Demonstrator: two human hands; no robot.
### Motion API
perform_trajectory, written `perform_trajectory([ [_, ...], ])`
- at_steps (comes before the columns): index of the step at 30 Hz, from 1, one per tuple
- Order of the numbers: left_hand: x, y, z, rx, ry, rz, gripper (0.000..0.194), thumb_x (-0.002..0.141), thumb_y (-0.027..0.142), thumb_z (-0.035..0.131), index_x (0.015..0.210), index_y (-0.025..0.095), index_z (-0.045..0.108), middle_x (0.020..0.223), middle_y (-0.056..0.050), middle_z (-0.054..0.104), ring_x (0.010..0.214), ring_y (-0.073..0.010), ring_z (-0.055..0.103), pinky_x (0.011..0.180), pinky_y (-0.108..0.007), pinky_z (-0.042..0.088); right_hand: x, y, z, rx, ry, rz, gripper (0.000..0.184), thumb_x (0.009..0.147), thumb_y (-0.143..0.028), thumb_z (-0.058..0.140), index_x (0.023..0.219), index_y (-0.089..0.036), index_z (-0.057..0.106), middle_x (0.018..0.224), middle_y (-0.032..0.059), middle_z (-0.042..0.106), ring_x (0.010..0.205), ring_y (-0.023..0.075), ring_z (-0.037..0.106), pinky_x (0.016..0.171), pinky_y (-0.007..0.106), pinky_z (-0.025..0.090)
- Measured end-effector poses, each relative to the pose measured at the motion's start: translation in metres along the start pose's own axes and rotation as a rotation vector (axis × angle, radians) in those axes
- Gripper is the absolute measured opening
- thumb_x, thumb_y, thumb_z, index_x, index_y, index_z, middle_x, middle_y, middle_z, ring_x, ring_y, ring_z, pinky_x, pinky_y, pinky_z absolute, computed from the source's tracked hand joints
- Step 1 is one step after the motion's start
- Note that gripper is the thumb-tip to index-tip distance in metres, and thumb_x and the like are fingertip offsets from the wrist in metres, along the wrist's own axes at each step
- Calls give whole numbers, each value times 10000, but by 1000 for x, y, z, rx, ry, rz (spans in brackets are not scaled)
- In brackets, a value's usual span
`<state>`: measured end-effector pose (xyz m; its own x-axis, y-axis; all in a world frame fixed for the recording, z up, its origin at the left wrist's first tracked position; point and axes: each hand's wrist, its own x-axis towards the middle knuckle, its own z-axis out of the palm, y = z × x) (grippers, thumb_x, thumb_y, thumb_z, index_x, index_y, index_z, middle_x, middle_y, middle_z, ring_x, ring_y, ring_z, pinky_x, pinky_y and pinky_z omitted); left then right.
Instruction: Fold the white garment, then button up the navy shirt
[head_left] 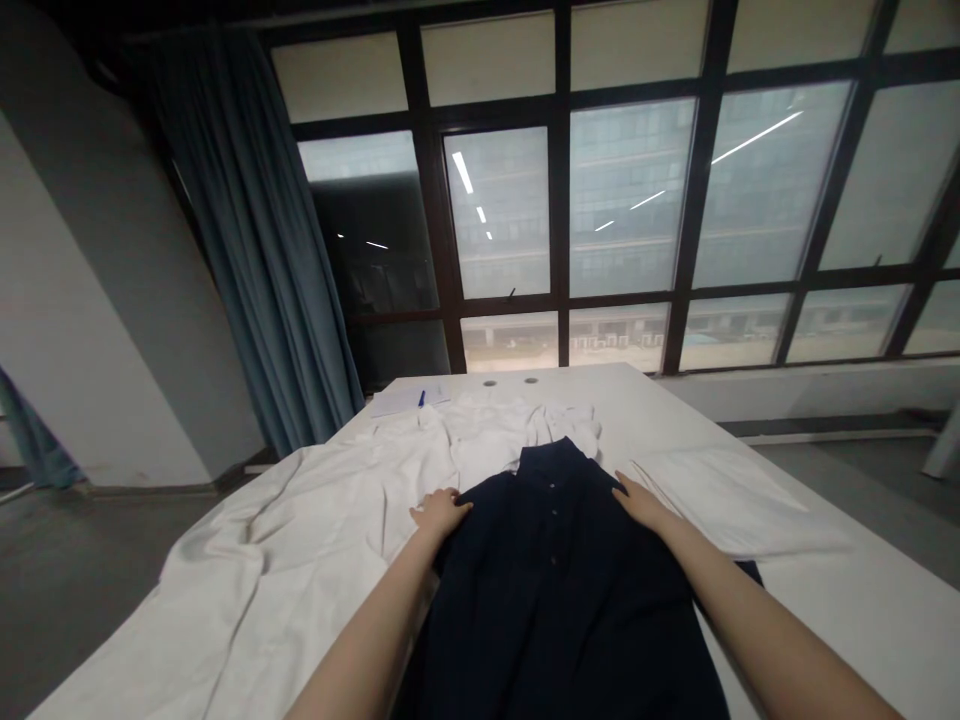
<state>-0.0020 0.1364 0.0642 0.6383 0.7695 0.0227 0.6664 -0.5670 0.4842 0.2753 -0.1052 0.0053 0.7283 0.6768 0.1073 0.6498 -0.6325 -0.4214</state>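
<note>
A dark navy shirt (555, 610) is lying front up on the white desk (847, 610), its collar pointing toward the windows (630, 200) and its buttons running down the middle. Two hands are resting well apart, one at each shoulder of the shirt: the left hand (441, 512) is touching the edge on its side, and the right hand (637, 498) is touching the opposite one — whether the fingers are pinching the fabric, I cannot tell. Rumpled white cloth (322, 550) is spreading beside the left hand and beyond the collar, while a flat white garment (742, 500) is lying just beside the right. Farther back, a blue pen (421, 398) is resting on paper (390, 402).
</note>
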Motion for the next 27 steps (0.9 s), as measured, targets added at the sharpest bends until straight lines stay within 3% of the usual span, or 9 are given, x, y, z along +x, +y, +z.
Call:
perform_trajectory([
  [3,17,-10,8,49,-9,25,125,670,257,585,750,161,583,873,-81,599,951,-276,506,830,-444,341,7,4,5,-19,3,33,408,761,-352,408,1041,-96,557,993,137,605,944,245,540,796,336,389],
  [6,21,-17,-1,4,-16,133,141,730,255,479,798,163,561,899,-69,595,904,-206,532,809,-321,372,12,5,-1,-15,9,15,306,715,-401,476,814,-163,640,823,83,641,816,229,577,701,300,406],
  [11,4,-24,-49,-23,208,311,242,825,285,289,955,198,474,909,-49,585,851,-171,540,756,-265,385,15,-15,-27,14,78,-98,207,689,-344,524,808,-192,597,845,35,597,816,173,542,710,243,388],
  [15,-8,-35,-98,171,402,234,276,845,323,253,1008,218,450,933,-58,587,837,-189,550,709,-260,378,19,-59,-52,90,268,-235,207,743,-329,463,873,-198,557,898,34,571,857,166,514,748,244,373],
  [18,-6,-52,-114,270,503,147,318,855,344,213,1059,220,423,968,-75,587,839,-199,555,678,-264,376,25,-94,-60,132,353,-281,227,768,-337,436,922,-209,543,937,36,573,874,181,509,748,262,370],
  [20,-2,-67,-108,323,471,82,324,851,350,221,1064,215,424,968,-90,590,845,-211,554,680,-284,382,30,-109,-53,106,323,-270,272,779,-355,428,993,-216,522,985,43,569,902,189,505,762,272,364],
  [22,4,-82,-90,387,356,-12,308,825,359,294,1033,199,456,972,-109,591,891,-242,537,724,-349,382,35,-114,-37,32,249,-209,382,771,-396,440,1110,-221,461,1063,65,544,959,216,490,784,306,359],
  [25,12,-100,-59,383,204,-155,348,764,410,394,999,175,496,1083,-141,541,1021,-308,457,793,-476,335,41,-102,-7,-82,29,-7,590,754,-498,412,1260,-213,306,1173,115,478,1043,276,450,804,387,356],
  [27,17,-109,-46,289,136,-196,412,743,472,394,990,165,514,1117,-148,522,1027,-313,457,796,-463,345,43,-86,6,-107,-113,80,595,764,-525,363,1247,-177,346,1166,133,490,1048,274,458,813,383,361],
])
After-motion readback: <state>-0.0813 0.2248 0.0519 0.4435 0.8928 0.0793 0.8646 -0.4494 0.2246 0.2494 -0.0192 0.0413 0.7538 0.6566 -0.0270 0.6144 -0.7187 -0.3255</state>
